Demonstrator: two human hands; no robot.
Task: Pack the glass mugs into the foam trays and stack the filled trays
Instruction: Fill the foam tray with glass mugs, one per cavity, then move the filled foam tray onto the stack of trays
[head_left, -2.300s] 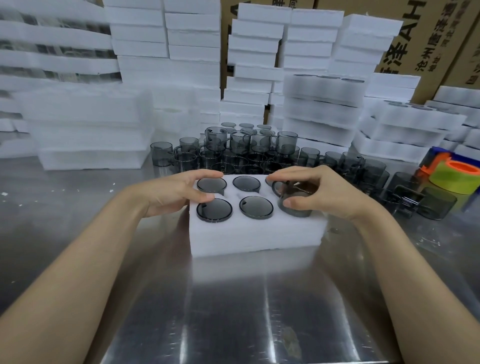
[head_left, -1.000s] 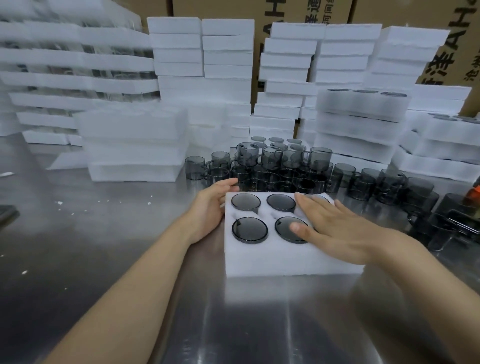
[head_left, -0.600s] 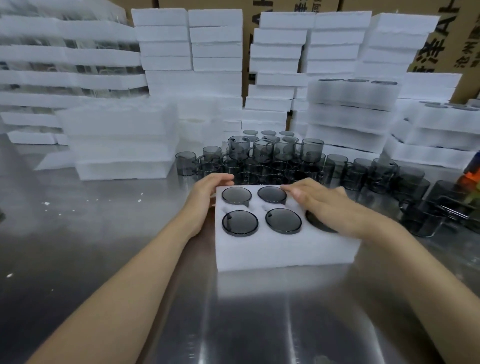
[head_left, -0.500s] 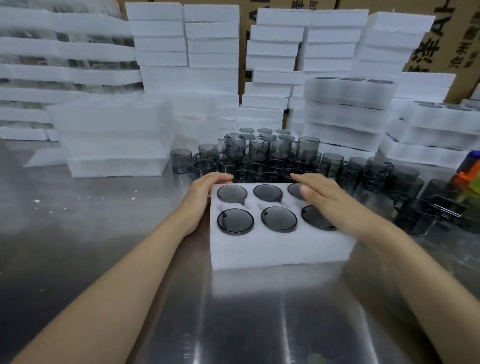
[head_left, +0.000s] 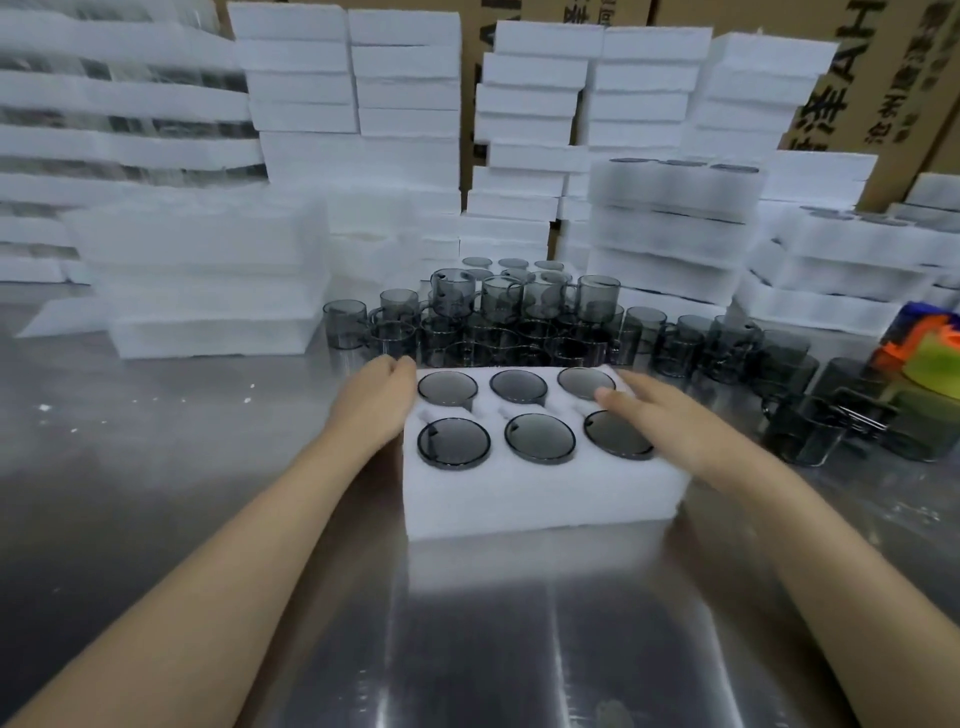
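A white foam tray (head_left: 535, 499) sits on the steel table in front of me, and each of its pockets holds a smoky grey glass mug (head_left: 453, 441) seated bottom up. My left hand (head_left: 375, 400) grips the tray's left end, fingers curled over the far left corner. My right hand (head_left: 675, 421) lies along the tray's right end, thumb resting on top between the two right-hand mugs; its fingers go down the far side, out of sight. A crowd of loose grey mugs (head_left: 524, 317) stands just behind the tray.
Stacks of white foam trays (head_left: 208, 270) rise at the left, back and right, with cardboard boxes (head_left: 872, 78) behind them. More loose mugs (head_left: 810, 426) spread to the right beside orange and green tape rolls (head_left: 930, 358). Bare steel table (head_left: 156, 467) lies to the left and near me.
My right hand seated the last mug, pressed flat over the right pockets, then slid off to the tray's right end. All pockets now show. My left hand stayed on the left end.
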